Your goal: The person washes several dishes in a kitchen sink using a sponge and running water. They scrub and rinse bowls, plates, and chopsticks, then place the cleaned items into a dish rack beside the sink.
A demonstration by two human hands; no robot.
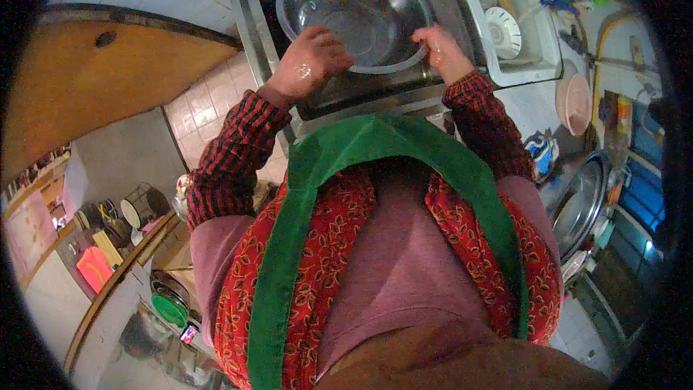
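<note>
A large round metal basin [373, 16] is before me, over a dark recess in a metal-framed unit [252, 21]. Its inside looks shiny, but I cannot tell whether there is water in it. My right hand [441, 51] grips the rim at the near right, partly hiding it. At the near left, my left hand [316, 62] is over the rim, back upward and wet. Its fingers are curled and blurred, and whether they touch the basin is unclear.
Right of the basin, a white sink [528, 67] holds a white slotted strainer [502, 32]. Farther right are a pale pink bowl [574, 104] and a large metal basin [576, 206]. A brown wooden panel [119, 76] stands at the left, above a tiled floor [203, 105].
</note>
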